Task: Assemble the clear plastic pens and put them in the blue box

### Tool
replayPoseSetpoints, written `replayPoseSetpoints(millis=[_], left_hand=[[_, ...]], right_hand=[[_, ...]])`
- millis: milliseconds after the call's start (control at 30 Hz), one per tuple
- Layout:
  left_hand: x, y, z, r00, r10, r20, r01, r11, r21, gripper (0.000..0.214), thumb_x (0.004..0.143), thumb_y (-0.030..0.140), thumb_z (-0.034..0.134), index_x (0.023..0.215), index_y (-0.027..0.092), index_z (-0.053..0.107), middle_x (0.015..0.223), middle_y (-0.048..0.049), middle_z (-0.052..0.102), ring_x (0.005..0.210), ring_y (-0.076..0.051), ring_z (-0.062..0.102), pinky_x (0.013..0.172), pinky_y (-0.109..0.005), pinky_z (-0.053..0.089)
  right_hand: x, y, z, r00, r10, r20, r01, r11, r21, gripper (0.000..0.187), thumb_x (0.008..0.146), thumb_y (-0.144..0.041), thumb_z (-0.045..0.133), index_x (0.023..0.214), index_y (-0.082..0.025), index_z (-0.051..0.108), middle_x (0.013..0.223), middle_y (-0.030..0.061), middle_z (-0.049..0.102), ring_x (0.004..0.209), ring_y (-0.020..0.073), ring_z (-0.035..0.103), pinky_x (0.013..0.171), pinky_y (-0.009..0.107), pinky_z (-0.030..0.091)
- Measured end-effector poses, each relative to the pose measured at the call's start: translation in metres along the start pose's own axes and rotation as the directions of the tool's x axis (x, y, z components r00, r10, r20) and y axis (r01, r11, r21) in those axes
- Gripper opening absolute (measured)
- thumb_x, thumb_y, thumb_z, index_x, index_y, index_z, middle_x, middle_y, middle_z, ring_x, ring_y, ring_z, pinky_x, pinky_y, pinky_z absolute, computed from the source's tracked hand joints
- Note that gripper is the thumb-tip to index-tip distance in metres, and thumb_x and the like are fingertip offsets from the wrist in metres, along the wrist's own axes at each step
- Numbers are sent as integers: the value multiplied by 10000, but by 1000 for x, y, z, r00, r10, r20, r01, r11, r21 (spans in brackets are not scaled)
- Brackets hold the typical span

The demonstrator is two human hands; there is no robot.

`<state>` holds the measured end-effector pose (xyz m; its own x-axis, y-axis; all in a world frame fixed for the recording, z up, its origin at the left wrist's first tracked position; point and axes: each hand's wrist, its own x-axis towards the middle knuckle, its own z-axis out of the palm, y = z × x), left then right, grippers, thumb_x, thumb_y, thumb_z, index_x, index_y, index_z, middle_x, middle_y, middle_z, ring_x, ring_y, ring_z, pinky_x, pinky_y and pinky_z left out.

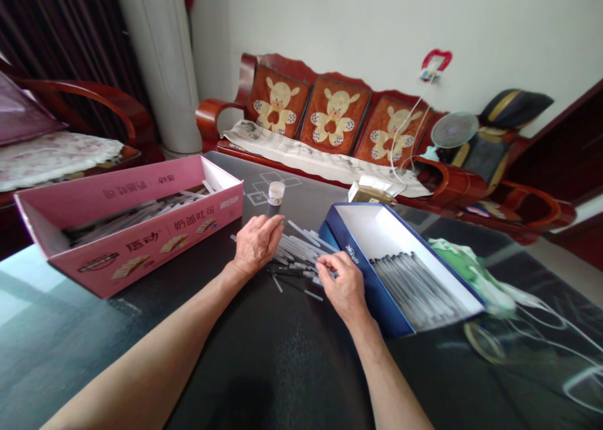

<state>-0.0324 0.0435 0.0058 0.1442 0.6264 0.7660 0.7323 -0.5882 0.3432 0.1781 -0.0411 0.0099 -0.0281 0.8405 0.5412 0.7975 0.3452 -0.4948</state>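
A loose heap of clear pen barrels and thin refills (298, 249) lies on the dark glass table (264, 361), between a pink box and a blue box. My left hand (257, 241) rests on the heap's left side, fingers bent and reaching into the pieces. My right hand (343, 284) is at the heap's right edge, against the blue box's near wall, with fingertips pinched on a small pen piece. The blue box (372, 292) has a white inside and holds a row of assembled pens (414, 285).
The pink cardboard box (141, 241) at left holds more pen parts. A small white jar (276, 193) stands behind the heap, a small tan carton (370, 191) beyond the blue box. A green-white cloth (475, 273) and white cables lie right. A wooden sofa and fan stand behind.
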Motion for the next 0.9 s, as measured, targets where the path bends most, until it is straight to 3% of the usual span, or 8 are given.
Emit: replayPoseSetpoints(millis=[133, 267, 433, 500, 700, 900], left_hand=[[-10, -2, 8, 991, 134, 29, -137, 984, 117, 246, 905, 378, 503, 926, 204, 676, 754, -31, 628, 706, -157, 546, 702, -261, 417], [-10, -9, 13, 998, 62, -2, -62, 992, 108, 266, 912, 379, 489, 863, 182, 661, 726, -26, 630, 690, -147, 555, 661, -247, 407], [-9, -12, 15, 999, -41, -18, 43, 996, 80, 280, 911, 379, 481, 839, 182, 667, 704, -19, 634, 692, -139, 584, 656, -232, 410], [-9, -10, 15, 999, -52, -4, 52, 996, 68, 266, 910, 371, 485, 896, 185, 674, 709, -16, 641, 686, -136, 589, 647, -228, 409], [-11, -10, 20, 1000, -22, 4, 22, 998, 55, 259, 923, 337, 474, 1046, 203, 659, 752, -27, 642, 722, -142, 593, 649, -227, 414], [-8, -12, 18, 997, -66, -35, 66, 998, -6, 212, 904, 269, 484, 1010, 181, 644, 789, -33, 628, 744, -140, 579, 684, -229, 429]], right_hand=[[-10, -3, 15, 994, -93, 52, 97, 992, -79, 94, 835, -195, 576, 832, -216, 667, 828, 34, 609, 816, 177, 593, 802, 305, 455], [-7, -1, 17, 989, -139, 57, 145, 983, -110, 111, 846, -182, 560, 852, -217, 666, 831, 34, 606, 836, 186, 587, 821, 329, 440], [-5, 13, 5, 984, -138, -108, 132, 989, -61, 151, 827, -125, 510, 848, -192, 643, 851, 45, 622, 836, 188, 594, 812, 336, 447], [-5, 13, 4, 982, -144, -125, 140, 989, -47, 155, 821, -117, 505, 834, -190, 642, 842, 43, 617, 828, 184, 590, 815, 337, 446], [-7, -13, 22, 977, -206, 59, 211, 971, -109, 140, 862, -214, 564, 941, -222, 679, 885, 42, 599, 880, 190, 558, 841, 341, 404], [-12, -32, 21, 965, -172, 196, 207, 963, -173, 83, 839, -220, 594, 813, -210, 673, 828, 32, 590, 853, 188, 537, 810, 342, 361]])
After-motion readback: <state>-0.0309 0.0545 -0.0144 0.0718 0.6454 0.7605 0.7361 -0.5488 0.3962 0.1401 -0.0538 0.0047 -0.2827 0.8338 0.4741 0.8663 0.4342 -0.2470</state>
